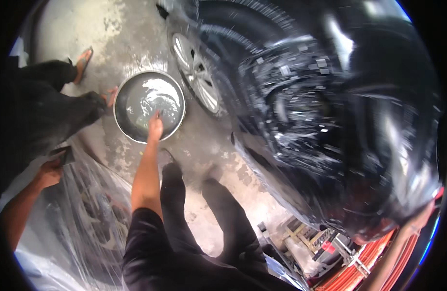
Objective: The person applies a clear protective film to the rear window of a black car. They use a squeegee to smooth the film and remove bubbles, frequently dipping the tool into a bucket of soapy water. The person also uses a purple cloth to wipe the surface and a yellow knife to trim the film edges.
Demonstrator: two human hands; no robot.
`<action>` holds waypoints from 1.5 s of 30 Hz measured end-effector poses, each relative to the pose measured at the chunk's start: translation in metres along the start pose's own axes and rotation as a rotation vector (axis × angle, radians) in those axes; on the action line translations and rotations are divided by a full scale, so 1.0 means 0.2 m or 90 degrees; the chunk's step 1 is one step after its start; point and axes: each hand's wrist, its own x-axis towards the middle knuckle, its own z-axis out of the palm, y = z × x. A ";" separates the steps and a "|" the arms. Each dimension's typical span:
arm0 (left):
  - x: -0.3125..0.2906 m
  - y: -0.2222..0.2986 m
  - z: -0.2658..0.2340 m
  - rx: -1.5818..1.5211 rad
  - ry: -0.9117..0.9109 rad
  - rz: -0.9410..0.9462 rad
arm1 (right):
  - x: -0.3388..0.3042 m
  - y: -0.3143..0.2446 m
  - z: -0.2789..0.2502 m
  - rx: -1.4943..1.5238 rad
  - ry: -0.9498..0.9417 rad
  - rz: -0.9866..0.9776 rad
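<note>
your right hand point(419, 219) is blurring, your left hand point(155, 129) is hiding its grip, the car point(325, 111) is running off the top

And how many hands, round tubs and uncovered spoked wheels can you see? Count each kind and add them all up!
Hands: 3 (the wearer's left hand, right hand and the co-worker's hand)
Round tub: 1
Uncovered spoked wheel: 1
Total: 5
</note>
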 end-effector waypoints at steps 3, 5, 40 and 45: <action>-0.35 0.63 -0.10 -0.107 -0.022 -0.180 | -0.06 -0.29 0.05 0.158 -0.072 0.042; -0.65 0.76 -0.13 -0.068 0.046 0.012 | -0.04 -0.71 -0.01 0.258 -0.101 0.022; 0.16 5.66 -0.82 0.196 0.242 0.889 | 0.57 -0.81 -0.11 0.470 -0.136 -0.303; -0.46 5.28 -0.43 0.405 0.276 0.932 | 0.65 -0.83 -0.09 0.448 -0.155 -0.259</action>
